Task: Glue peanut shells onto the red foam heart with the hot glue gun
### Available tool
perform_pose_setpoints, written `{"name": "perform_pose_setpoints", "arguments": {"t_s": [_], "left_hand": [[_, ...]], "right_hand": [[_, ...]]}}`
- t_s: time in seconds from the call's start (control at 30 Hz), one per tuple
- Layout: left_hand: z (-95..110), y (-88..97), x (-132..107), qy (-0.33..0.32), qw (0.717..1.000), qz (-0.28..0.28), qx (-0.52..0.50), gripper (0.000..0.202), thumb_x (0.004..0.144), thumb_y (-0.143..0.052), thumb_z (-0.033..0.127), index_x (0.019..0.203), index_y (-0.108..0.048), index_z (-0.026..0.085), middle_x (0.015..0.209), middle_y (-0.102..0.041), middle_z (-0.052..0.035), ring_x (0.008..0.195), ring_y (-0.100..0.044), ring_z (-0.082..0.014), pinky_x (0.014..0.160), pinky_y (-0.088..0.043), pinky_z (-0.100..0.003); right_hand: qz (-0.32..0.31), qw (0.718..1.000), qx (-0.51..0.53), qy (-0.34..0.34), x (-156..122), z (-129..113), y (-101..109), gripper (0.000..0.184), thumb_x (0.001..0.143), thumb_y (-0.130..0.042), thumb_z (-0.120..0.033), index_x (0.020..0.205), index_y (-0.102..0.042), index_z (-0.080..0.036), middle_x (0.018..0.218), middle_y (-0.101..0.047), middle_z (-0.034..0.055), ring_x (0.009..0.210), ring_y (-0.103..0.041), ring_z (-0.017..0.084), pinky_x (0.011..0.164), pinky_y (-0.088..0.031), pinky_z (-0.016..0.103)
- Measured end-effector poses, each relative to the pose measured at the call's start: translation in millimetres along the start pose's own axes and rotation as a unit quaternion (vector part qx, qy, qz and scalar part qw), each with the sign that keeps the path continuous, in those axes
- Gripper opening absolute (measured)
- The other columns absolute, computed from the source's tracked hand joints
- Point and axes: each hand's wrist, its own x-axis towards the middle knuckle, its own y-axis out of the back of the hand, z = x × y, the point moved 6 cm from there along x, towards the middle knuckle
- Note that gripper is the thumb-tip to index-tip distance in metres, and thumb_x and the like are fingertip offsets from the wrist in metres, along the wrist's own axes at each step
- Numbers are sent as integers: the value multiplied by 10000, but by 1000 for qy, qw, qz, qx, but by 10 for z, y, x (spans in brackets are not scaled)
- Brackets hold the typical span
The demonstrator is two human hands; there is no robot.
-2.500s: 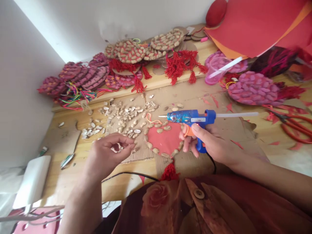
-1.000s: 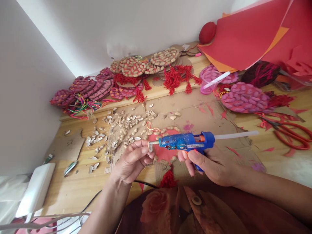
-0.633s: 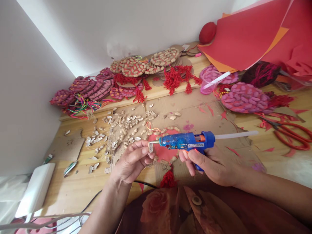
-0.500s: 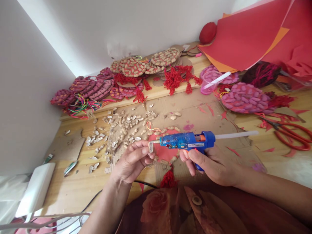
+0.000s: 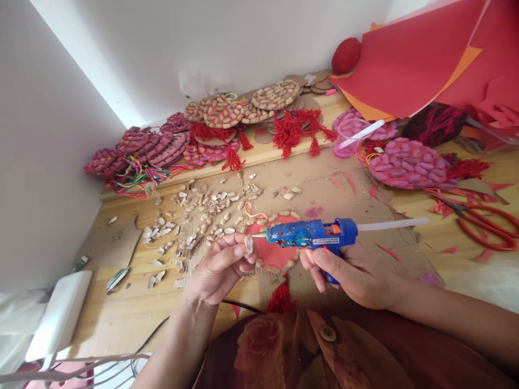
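Note:
Between thumb and fingers, my left hand (image 5: 221, 267) pinches a peanut shell (image 5: 248, 245). My right hand (image 5: 351, 273) is wrapped round the handle of a blue glue gun (image 5: 302, 234), whose metal nozzle points left and reaches the shell's upper edge. A white glue stick (image 5: 393, 223) sticks out of the gun's back. Below the gun lies a red disc (image 5: 275, 251), partly hidden, with peanut shells along its rim. An orange cord loop (image 5: 254, 212) is at its top and a red tassel (image 5: 280, 298) at its bottom.
Loose peanut shells (image 5: 219, 202) are scattered over the cardboard (image 5: 320, 178) and the wood at left. Finished shell discs with tassels (image 5: 223, 111) line the back. Red-handled scissors (image 5: 482, 221) and a pink shell disc (image 5: 409, 162) lie at right. A black cable (image 5: 156, 329) runs along the front.
The peanut shell in my left hand has shifted very slightly left relative to the nozzle. My right hand holds the glue gun almost still.

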Motion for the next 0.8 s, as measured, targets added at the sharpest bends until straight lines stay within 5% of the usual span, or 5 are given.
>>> {"name": "perform_pose_setpoints", "arguments": {"t_s": [0.8], "left_hand": [[42,51,27,-30,997,54,-44,299,675,-903,343,738,-709,124,648,-573,-10,603,-490,-80,522,-400,-167]], "right_hand": [[-10,1000,2,-15,-12,36,-16,558,1041,-379,-569,694,-567,-174,581,-610,22,513,-515,101,516,-412,245]]}}
